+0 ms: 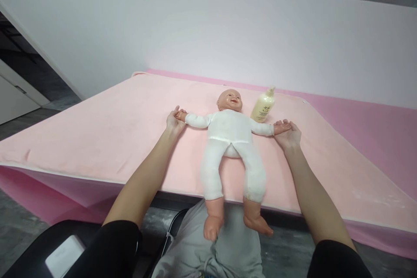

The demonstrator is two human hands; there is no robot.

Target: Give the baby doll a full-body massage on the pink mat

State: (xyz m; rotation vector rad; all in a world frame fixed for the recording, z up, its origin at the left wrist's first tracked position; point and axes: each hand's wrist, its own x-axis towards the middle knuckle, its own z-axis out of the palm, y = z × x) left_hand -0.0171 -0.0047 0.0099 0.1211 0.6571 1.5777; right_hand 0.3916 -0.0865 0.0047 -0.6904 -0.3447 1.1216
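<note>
A baby doll (230, 128) in a white suit lies face up on the pink cloth (97, 134), its arms stretched out sideways and its bare feet past the front edge. My left hand (176, 121) is closed around the doll's hand at the left. On the other side, my right hand (289, 136) has its palm up beneath the doll's other hand, with the fingers curled around it. A pale yellow pump bottle (262, 106) stands beside the doll's head, above the arm on the right.
A white wall panel (228, 30) rises behind the table. Below the front edge are my legs in grey trousers (237, 234). A white object (65, 256) rests on a black seat (29, 247) at the lower left.
</note>
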